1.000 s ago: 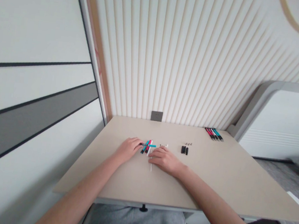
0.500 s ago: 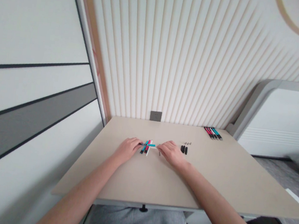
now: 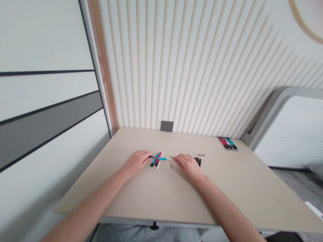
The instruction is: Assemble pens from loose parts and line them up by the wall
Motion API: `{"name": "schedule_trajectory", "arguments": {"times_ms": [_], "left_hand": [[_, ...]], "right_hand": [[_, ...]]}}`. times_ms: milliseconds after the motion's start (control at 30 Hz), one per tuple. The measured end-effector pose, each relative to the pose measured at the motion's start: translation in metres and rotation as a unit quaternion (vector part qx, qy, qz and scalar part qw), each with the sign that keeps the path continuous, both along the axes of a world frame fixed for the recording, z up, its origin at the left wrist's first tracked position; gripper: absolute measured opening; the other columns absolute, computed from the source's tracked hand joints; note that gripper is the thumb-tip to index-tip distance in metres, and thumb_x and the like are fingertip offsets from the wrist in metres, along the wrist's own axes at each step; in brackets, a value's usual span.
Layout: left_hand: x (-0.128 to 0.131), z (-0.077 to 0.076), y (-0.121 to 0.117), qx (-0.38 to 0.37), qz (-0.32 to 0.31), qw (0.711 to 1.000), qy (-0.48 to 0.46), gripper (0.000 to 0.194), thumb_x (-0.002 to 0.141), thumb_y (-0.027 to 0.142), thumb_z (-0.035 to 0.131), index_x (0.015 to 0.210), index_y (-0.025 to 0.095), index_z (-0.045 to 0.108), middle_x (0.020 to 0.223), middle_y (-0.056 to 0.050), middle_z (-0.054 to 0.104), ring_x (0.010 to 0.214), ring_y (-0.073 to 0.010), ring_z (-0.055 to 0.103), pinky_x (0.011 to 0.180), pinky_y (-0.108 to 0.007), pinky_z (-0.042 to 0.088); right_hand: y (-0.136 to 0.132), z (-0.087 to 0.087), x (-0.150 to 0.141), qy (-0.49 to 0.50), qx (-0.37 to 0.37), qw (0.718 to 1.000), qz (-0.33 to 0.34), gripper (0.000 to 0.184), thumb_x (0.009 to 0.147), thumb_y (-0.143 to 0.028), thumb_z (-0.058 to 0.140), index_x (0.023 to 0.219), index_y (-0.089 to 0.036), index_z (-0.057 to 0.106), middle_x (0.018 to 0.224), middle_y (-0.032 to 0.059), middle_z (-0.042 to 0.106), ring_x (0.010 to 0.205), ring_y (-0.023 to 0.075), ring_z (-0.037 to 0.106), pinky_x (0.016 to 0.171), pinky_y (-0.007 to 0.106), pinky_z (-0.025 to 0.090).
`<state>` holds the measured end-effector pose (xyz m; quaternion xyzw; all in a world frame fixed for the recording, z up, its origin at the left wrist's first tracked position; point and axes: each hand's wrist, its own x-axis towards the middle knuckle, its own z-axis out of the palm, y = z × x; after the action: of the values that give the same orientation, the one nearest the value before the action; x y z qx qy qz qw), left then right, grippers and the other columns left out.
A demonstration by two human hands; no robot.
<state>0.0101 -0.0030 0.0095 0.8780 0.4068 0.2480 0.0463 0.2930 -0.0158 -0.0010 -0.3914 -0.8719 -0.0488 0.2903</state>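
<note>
My left hand (image 3: 136, 162) is closed on the black end of a blue pen barrel (image 3: 162, 159), which lies level and points right. Between the fingertips of my right hand (image 3: 187, 166) is a thin white refill (image 3: 169, 159); its left end meets the open end of the barrel and seems partly inside. Just beneath the held barrel lie another blue barrel (image 3: 153, 162), a pink barrel (image 3: 157, 163) and a thin white stick (image 3: 158, 165), side by side. A small dark spring-like piece (image 3: 171, 166) rests near my right fingertips.
Black pen grips (image 3: 199, 162) lie beside my right hand, partly hidden by it. Small metal tips (image 3: 201, 155) sit behind them. Several whole pens (image 3: 229, 144) are lined up at the back right of the table (image 3: 129, 199). A wall socket (image 3: 166, 126) is behind the table.
The white refill has come up level with the blue barrel and now meets its right end. My right hand has shifted slightly right in the view, covering part of the black grips.
</note>
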Motion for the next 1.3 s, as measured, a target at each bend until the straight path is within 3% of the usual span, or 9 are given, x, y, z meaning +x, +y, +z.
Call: {"name": "schedule_trajectory", "arguments": {"times_ms": [500,733,900,1067,1300], "left_hand": [[0.002,0.003,-0.001,-0.014,-0.011,1.000,-0.004,0.019,0.094,0.031,0.046,0.101,0.022,0.061,0.093,-0.003,0.065,0.088,-0.0170,0.059,0.081,-0.030,0.042],[0.004,0.005,-0.003,-0.004,-0.019,1.000,-0.004,0.020,0.094,0.029,0.045,0.104,0.023,0.060,0.095,-0.003,0.065,0.088,-0.0172,0.059,0.080,-0.031,0.043],[0.002,0.003,0.000,0.010,0.006,1.000,-0.025,0.022,0.095,0.032,0.043,0.104,0.022,0.060,0.096,-0.004,0.065,0.089,-0.0179,0.059,0.080,-0.032,0.044],[0.002,0.004,0.000,0.003,0.012,1.000,-0.029,0.021,0.095,0.032,0.042,0.103,0.022,0.060,0.097,-0.004,0.065,0.089,-0.0179,0.059,0.080,-0.032,0.044],[0.001,0.004,0.000,-0.002,0.010,1.000,-0.016,0.022,0.095,0.032,0.043,0.102,0.022,0.061,0.095,-0.004,0.065,0.086,-0.0175,0.059,0.080,-0.031,0.043]], "right_hand": [[-0.006,0.005,-0.002,0.022,-0.030,0.999,0.021,0.022,0.097,-0.026,0.042,0.100,-0.019,0.063,0.091,0.0076,0.066,0.084,0.0162,0.062,0.078,0.029,0.047],[-0.015,0.010,-0.012,0.022,-0.025,0.996,0.080,0.031,0.094,-0.016,0.040,0.122,-0.020,0.053,0.106,0.0104,0.063,0.096,0.0179,0.059,0.085,0.033,0.046],[-0.013,0.013,-0.005,0.036,-0.041,0.998,0.043,0.036,0.092,-0.021,0.045,0.128,-0.020,0.048,0.113,0.0114,0.061,0.104,0.0203,0.057,0.090,0.036,0.045],[-0.005,0.006,0.007,0.038,-0.092,0.995,0.008,0.028,0.094,-0.024,0.044,0.118,-0.020,0.057,0.100,0.0077,0.066,0.089,0.0173,0.061,0.081,0.031,0.047],[-0.004,0.004,0.011,-0.020,-0.082,0.996,-0.010,0.021,0.092,-0.029,0.051,0.105,-0.020,0.065,0.098,0.0079,0.066,0.093,0.0188,0.059,0.081,0.032,0.042]]}}
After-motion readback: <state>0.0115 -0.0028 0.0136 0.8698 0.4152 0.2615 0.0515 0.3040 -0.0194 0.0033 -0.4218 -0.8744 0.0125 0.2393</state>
